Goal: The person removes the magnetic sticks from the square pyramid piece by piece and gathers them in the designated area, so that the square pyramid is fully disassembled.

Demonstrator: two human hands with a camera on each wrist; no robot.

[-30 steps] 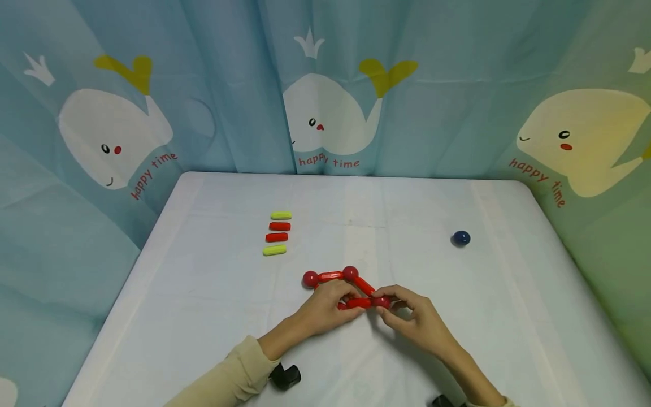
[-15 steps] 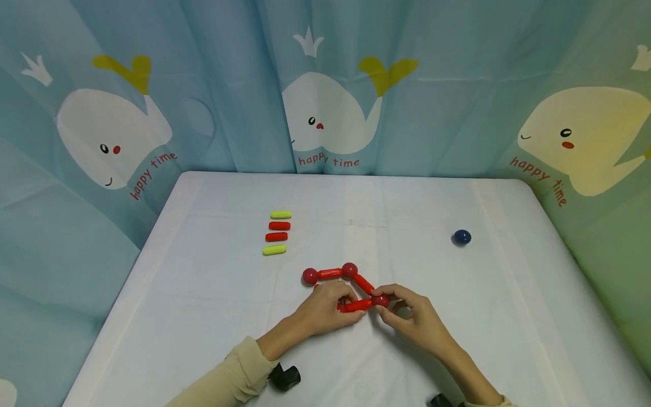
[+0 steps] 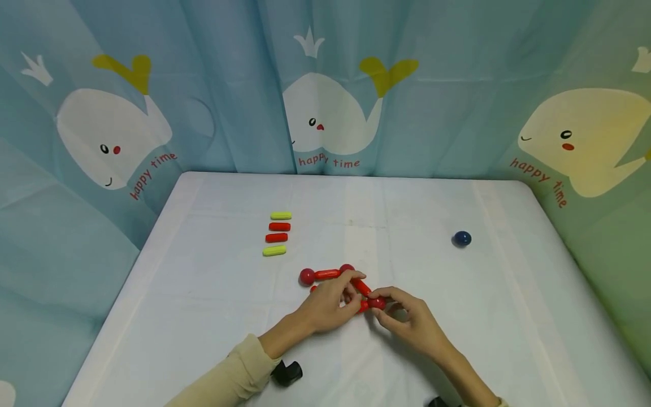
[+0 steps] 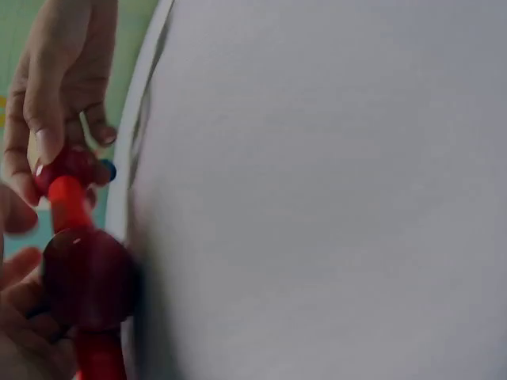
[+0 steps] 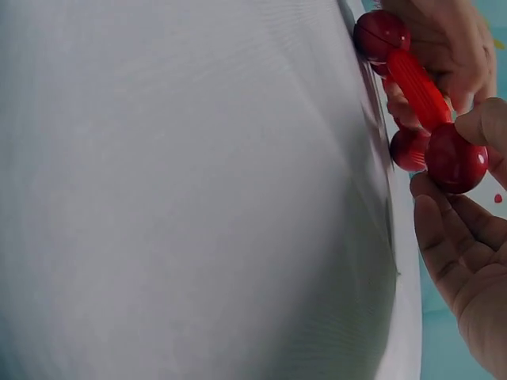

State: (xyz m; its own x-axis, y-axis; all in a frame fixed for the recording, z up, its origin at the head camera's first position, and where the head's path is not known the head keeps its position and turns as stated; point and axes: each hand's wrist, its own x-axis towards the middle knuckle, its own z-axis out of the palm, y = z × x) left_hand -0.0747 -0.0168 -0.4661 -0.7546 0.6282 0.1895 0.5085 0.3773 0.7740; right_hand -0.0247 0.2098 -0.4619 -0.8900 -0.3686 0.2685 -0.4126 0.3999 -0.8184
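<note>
Red balls and red rods are joined into a frame on the table. Its left ball (image 3: 307, 276) and back rod (image 3: 326, 274) show in the head view. My right hand (image 3: 419, 325) pinches the right corner ball (image 5: 457, 162) between thumb and fingers. From that ball one red rod (image 5: 420, 89) runs to another red ball (image 4: 91, 279), and a second rod (image 3: 361, 287) runs toward the back ball (image 3: 347, 268). My left hand (image 3: 325, 308) reaches over the frame with its index finger extended, thumb and fingers apart beside the front rod. It hides part of the frame.
Several short rods, yellow (image 3: 274, 250) and red (image 3: 277, 238), lie in a column at the back left of the white table (image 3: 213, 316). A dark blue ball (image 3: 462, 238) sits at the back right. A whale-print curtain (image 3: 229, 113) surrounds the table.
My left thumb and fingers have come off the front rod and the index finger has stretched toward the back ball. The frame and my right hand have shifted slightly left.
</note>
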